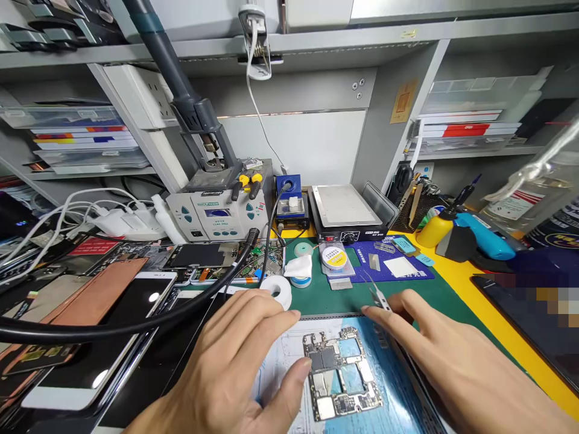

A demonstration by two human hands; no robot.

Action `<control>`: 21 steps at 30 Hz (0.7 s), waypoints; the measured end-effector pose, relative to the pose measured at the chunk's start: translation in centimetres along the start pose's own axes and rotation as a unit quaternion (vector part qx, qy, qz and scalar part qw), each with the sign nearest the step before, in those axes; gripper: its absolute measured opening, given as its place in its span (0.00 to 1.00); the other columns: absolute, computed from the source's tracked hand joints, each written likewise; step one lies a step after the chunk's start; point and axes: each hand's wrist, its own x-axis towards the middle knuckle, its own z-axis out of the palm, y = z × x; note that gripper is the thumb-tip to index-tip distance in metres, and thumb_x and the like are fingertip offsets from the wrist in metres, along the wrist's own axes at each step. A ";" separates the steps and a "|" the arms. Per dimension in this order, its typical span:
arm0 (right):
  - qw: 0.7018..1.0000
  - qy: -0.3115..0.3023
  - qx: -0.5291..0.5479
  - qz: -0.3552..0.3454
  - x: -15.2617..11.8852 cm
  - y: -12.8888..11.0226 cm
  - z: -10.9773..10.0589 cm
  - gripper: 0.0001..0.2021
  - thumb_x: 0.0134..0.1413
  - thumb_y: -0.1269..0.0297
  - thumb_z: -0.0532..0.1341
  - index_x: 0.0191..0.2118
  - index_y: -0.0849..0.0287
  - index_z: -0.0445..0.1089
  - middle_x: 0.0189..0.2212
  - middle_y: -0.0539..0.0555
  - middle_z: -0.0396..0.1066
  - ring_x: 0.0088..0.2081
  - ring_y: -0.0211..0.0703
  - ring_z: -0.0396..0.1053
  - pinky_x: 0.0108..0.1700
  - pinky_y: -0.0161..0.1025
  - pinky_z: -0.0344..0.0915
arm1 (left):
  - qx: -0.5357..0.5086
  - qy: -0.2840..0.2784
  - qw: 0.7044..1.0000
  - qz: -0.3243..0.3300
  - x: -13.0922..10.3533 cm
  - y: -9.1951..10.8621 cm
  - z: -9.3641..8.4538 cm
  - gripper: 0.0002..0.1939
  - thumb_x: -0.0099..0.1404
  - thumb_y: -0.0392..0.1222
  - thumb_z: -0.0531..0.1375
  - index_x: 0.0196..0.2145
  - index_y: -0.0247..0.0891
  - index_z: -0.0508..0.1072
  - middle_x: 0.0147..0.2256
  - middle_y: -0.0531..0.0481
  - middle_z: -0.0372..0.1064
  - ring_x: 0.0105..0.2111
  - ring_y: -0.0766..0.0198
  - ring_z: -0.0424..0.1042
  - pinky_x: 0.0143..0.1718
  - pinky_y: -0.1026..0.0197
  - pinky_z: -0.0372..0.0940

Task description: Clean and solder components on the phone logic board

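Observation:
A bare phone circuit board (323, 358), with two cut-out windows, lies on a blue-and-white printed sheet (398, 386) in front of me. My left hand (239, 367) is over the sheet's left side, fingers stretched and apart from the thumb. Its thumb tip reaches the board's left edge; whether it touches cannot be made out. My right hand (434, 343) is at the sheet's right edge, thumb and bent index finger closed about a pair of curved-tip tweezers (379, 295). The tweezers point away from me, and their rear part is hidden by the hand.
A grey rework station (219, 214) stands behind, its thick black hose (181, 319) crossing the left side. Phone screens (113, 343) lie at left. A hot plate (346, 208), solder tin (335, 258), white roll (277, 291) and yellow bottle (434, 231) line the back. A black phone (520, 319) lies right.

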 end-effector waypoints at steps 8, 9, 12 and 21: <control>0.987 -0.083 -0.124 -0.055 -0.2 -0.3 0.2 0.26 0.55 0.84 0.56 0.55 0.52 0.73 0.39 0.55 0.72 0.30 0.42 0.73 0.30 0.34 0.65 | 0.005 -0.002 1.000 0.018 -0.2 -0.1 0.3 0.14 0.65 0.31 0.61 0.48 0.32 0.73 0.39 0.41 0.72 0.39 0.54 0.72 0.42 0.49 0.71; 0.987 -0.083 -0.123 -0.053 -0.2 -0.2 0.2 0.26 0.56 0.84 0.56 0.55 0.52 0.73 0.40 0.55 0.71 0.30 0.42 0.72 0.30 0.35 0.65 | 0.008 0.001 1.000 0.026 -0.1 -0.1 0.3 0.13 0.65 0.31 0.61 0.48 0.32 0.73 0.38 0.41 0.72 0.39 0.54 0.72 0.42 0.49 0.71; 0.993 -0.075 -0.081 -0.050 0.2 0.1 0.0 0.24 0.59 0.82 0.56 0.56 0.52 0.73 0.41 0.55 0.71 0.32 0.43 0.73 0.34 0.37 0.67 | 0.025 0.016 0.998 0.047 0.1 -0.1 0.3 0.12 0.65 0.32 0.60 0.47 0.34 0.73 0.37 0.42 0.73 0.37 0.54 0.73 0.39 0.50 0.72; 0.999 -0.019 -0.038 0.016 1.9 0.1 -0.5 0.16 0.66 0.77 0.54 0.52 0.60 0.74 0.42 0.59 0.75 0.44 0.49 0.74 0.47 0.44 0.69 | 0.064 0.058 0.994 0.063 1.2 -0.3 -0.7 0.07 0.64 0.33 0.57 0.39 0.37 0.73 0.35 0.44 0.72 0.35 0.55 0.72 0.38 0.51 0.72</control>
